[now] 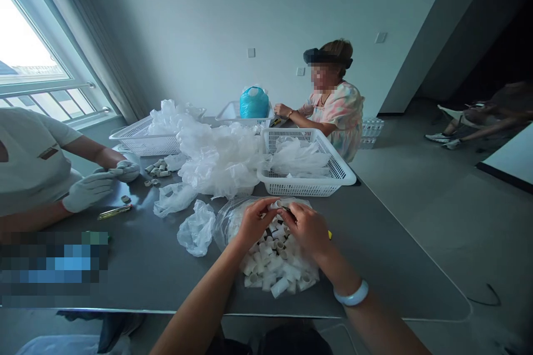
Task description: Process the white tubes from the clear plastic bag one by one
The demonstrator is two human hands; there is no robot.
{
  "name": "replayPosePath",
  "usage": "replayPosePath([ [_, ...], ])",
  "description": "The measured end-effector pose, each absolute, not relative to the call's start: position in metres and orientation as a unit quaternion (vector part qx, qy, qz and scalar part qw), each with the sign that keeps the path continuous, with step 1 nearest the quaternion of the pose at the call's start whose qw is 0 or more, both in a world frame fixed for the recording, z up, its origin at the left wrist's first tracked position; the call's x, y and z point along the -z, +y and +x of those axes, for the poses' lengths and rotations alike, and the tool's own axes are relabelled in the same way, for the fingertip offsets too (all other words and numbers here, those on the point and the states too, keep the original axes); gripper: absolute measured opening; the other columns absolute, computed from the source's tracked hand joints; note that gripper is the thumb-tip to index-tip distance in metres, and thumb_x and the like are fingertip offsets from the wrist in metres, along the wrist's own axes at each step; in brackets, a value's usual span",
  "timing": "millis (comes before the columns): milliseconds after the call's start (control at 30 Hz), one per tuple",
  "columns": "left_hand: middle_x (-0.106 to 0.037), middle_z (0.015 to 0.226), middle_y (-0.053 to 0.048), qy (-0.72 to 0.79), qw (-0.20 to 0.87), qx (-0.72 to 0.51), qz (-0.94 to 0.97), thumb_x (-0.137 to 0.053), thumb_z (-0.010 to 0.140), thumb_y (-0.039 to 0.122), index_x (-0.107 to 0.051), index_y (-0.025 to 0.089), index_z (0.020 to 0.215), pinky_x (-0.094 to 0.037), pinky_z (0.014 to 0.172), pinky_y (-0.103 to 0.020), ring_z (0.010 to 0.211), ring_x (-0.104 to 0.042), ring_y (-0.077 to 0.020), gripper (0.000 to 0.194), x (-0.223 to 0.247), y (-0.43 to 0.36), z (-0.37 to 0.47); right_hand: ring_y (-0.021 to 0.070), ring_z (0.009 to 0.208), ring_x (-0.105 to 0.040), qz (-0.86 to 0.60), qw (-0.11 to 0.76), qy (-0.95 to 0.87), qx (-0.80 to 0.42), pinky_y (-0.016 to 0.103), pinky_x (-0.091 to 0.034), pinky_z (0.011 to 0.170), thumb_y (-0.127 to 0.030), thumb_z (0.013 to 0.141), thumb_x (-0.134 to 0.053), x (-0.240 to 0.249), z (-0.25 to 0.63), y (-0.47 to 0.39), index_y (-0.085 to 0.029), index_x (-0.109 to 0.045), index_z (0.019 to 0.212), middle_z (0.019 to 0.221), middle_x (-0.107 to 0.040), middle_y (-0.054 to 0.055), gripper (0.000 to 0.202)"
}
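My left hand (257, 223) pinches a small white plastic pipe fitting (275, 205) above an open clear plastic bag (227, 216). Close beside it, my right hand (307, 227) is closed around what looks like a utility knife (330, 235). Its dark tip shows near the fitting and a yellow end sticks out past the hand; the rest is hidden by my fingers. Many short white pipe fittings (270, 258) lie heaped in the bag under both hands.
Crumpled plastic bags (225, 161) pile up mid-table beside a white basket (308, 186) of clear film. At left, a co-worker's gloved hands (89, 191) hold a small piece near loose fittings (158, 169) and a yellow knife (114, 212). Another person (341, 108) sits at the far side.
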State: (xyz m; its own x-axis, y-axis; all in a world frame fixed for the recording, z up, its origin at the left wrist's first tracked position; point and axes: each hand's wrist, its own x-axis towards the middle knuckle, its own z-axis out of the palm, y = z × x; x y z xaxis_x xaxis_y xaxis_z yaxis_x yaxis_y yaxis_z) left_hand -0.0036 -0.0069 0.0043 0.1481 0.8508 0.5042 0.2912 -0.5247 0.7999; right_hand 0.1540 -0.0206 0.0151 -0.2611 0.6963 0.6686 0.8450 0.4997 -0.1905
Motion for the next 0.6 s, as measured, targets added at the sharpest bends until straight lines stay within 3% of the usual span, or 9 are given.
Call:
replayPosePath([
  [233,-0.07,0.101,-0.006,0.408,0.276,-0.514,0.703,-0.06,0.076,0.018,-0.064,0.019,0.091,-0.052,0.07,-0.026,0.08,-0.066,-0.0153,0.016,0.0001,-0.0078,-0.0033,0.0137,0.055,-0.056,-0.493,0.353,-0.788,0.107,0.025,-0.029,0.051,-0.052,0.094,-0.02,-0.0134,0.1519,-0.0216,-0.019,-0.052,0.064,0.057,-0.058,0.003,0.056],
  [600,-0.065,0.096,-0.006,0.384,0.196,-0.548,0.717,-0.061,0.077,0.018,-0.058,0.018,0.088,-0.051,0.071,-0.027,0.088,-0.062,-0.0163,0.012,-0.0006,-0.0064,-0.0005,0.0139,0.054,-0.056,-0.494,0.347,-0.792,0.093,0.026,-0.029,0.051,-0.05,0.095,-0.02,-0.0144,0.1503,-0.0235,-0.019,-0.053,0.063,0.057,-0.059,0.003,0.055],
])
